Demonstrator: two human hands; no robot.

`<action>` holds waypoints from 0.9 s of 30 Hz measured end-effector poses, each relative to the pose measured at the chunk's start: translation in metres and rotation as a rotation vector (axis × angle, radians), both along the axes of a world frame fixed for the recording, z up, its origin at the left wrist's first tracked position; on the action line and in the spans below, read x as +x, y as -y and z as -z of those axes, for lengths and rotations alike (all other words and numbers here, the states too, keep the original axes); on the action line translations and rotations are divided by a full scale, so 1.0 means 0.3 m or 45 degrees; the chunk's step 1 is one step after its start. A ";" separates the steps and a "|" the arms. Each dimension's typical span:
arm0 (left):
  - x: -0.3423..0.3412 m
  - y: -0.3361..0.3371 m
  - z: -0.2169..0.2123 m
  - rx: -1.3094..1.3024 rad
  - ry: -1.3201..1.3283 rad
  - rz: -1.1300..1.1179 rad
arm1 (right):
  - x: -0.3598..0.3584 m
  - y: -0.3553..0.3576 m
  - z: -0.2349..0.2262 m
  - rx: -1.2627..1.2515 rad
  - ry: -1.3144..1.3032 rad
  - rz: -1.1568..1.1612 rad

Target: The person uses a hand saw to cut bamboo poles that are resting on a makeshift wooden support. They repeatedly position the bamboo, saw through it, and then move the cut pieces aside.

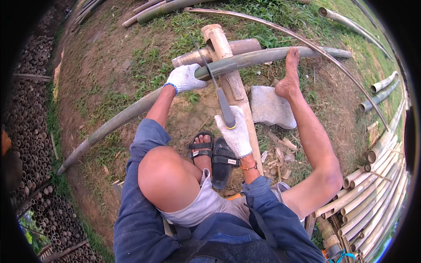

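A long green-grey bamboo pole (254, 57) lies crosswise in front of me, over a bamboo support post (240, 94). My left hand (186, 78), in a white knit glove, is wrapped round the pole just left of the post. In my gloved right hand (237, 136) is the dark grey handle of a handsaw (226, 108). Its thin blade runs up and away to the left and crosses the pole just right of my left hand; how deep it sits in the pole I cannot tell. My bare right foot (289, 79) presses on the pole's right part.
A short bamboo crosspiece (245, 46) passes through the post's top. By my right heel lies a flat grey stone (271, 107). An empty sandal (223, 164) rests beside my sandalled left foot. Cut poles (368, 197) lie at right; stacked bamboo (33, 131) lines the left.
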State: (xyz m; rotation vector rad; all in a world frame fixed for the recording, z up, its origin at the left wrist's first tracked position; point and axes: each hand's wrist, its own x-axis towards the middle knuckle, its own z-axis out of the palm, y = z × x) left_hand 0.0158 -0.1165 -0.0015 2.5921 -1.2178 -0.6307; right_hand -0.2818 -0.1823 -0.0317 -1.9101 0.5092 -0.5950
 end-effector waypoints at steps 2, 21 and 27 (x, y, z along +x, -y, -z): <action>0.002 -0.003 0.000 0.028 -0.047 0.019 | -0.016 -0.014 0.016 -0.009 -0.068 0.014; -0.015 -0.010 0.045 -0.019 0.046 -0.029 | -0.048 -0.030 0.124 -0.082 -0.082 0.068; 0.006 -0.014 0.042 -0.064 0.020 0.007 | -0.012 -0.034 0.085 -0.031 -0.159 0.104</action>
